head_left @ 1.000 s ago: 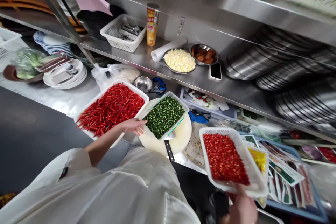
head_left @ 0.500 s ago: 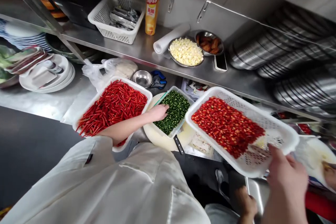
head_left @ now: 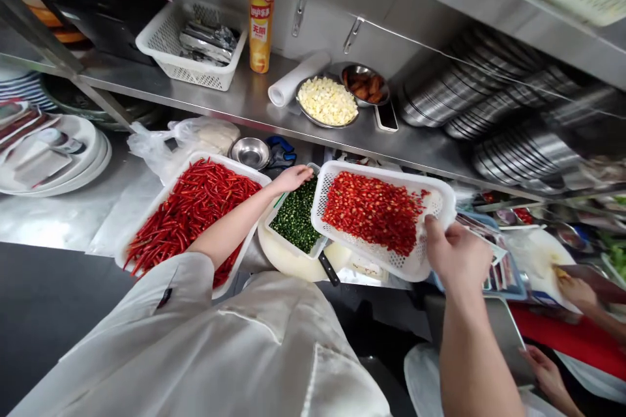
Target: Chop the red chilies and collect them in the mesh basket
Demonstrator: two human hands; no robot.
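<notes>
My right hand (head_left: 457, 251) grips the right end of a white perforated basket (head_left: 443, 199), which holds chopped red chilies (head_left: 374, 208). The basket's left end overlaps the right side of a clear container with chopped green chilies (head_left: 296, 218). At that container's back rim is my left hand (head_left: 293, 178), its fingers drawn together; what they pinch, if anything, is too small to make out. My left forearm crosses a white tub of whole red chilies (head_left: 195, 208). A black-handled knife (head_left: 329, 270) lies partly beneath the container, on a round pale board (head_left: 276, 251).
On the steel shelf (head_left: 235, 104) stand a basket of wrapped items (head_left: 208, 71), a chip can (head_left: 261, 26), a bowl of chopped pale pieces (head_left: 327, 101) and a phone (head_left: 387, 116). Stacked plates (head_left: 53, 163) sit left. Another person's hands (head_left: 577, 290) work at the right.
The basket of chopped red chilies has moved left with my right hand, now over the green container's edge. My left hand has left the green chilies for the container's back rim.
</notes>
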